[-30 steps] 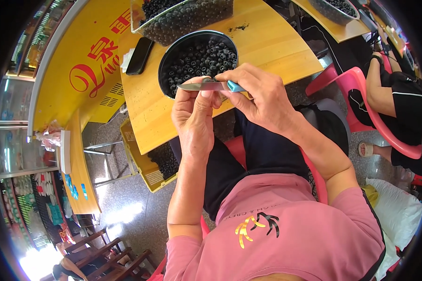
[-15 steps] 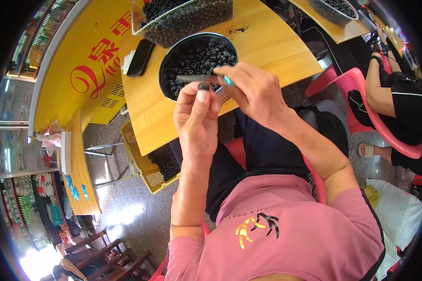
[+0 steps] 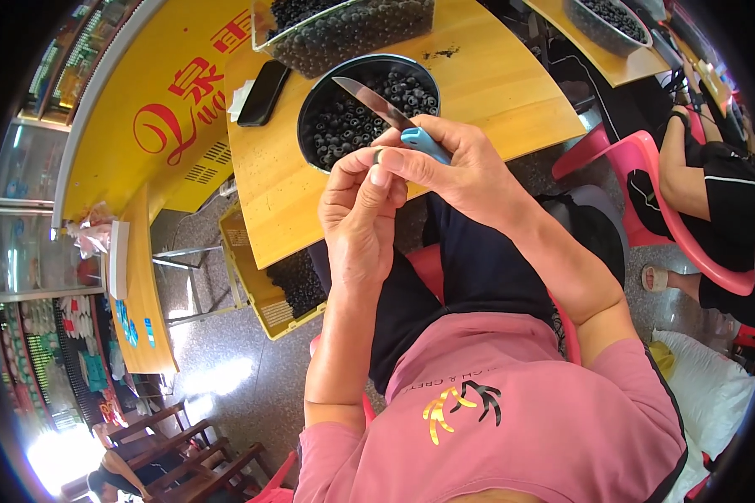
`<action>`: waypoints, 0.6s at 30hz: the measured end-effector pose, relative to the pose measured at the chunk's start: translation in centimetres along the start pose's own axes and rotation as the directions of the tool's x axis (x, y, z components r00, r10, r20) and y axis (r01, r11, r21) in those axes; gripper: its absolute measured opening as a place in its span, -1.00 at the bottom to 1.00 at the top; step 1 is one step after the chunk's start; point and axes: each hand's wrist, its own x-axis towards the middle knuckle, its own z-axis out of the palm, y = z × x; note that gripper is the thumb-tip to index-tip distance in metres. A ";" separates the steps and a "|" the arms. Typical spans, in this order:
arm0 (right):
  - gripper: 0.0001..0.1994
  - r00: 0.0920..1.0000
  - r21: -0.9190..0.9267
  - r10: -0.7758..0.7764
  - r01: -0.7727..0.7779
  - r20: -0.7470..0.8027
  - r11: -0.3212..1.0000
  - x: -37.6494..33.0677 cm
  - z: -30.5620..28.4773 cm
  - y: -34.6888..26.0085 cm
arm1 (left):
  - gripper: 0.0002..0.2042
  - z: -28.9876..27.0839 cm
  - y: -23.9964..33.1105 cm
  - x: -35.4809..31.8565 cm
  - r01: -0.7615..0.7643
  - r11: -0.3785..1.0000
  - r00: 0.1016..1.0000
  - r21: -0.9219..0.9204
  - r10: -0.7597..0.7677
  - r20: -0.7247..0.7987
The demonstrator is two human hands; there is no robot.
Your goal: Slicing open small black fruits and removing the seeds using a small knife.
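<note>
In my right hand [image 3: 466, 168] is a knife [image 3: 376, 102] with a light blue handle, its blade pointing up and left over a dark round bowl [image 3: 304, 126]. My left hand [image 3: 359, 201] pinches a small dark round piece [image 3: 378, 157], mostly covered by fingertips. My right thumb and fingers meet the left fingertips at that piece. Many small black round pieces [image 3: 344, 134], several with a paler ring on top, fill much of the bowl. Their exact kind I cannot tell. Both hands are above the near edge of the wooden table [image 3: 486, 92].
Behind the bowl stands a clear plastic tub [image 3: 369, 33] of similar black pieces; a black phone [image 3: 263, 94] lies to its left. A yellow crate [image 3: 273, 327] sits on the floor below. To the right, a seated person [image 3: 688, 168] is near a pink chair [image 3: 637, 142].
The knife blade has swung from nearly level to tilted up, away from the piece. My right thumb has come onto the piece at my left fingertips. The view has shifted slightly.
</note>
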 end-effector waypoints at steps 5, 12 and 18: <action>-0.76 0.997 0.252 0.014 -0.034 0.082 0.967 0.3 0.5 0.7 | -0.85 -0.9 1.2 -0.9 0.008 1.000 1.000 0.000 -0.008 0.027; -0.74 0.990 -0.056 -0.017 0.010 -0.139 0.998 0.4 -2.1 0.1 | -0.85 -7.3 7.0 -2.6 -0.300 0.774 0.882 0.558 0.448 -0.147; -0.73 0.959 -0.167 -0.079 0.034 -0.271 0.985 0.5 -5.1 1.0 | -0.76 -16.7 11.5 -5.4 -0.020 0.443 0.760 0.896 0.589 -0.274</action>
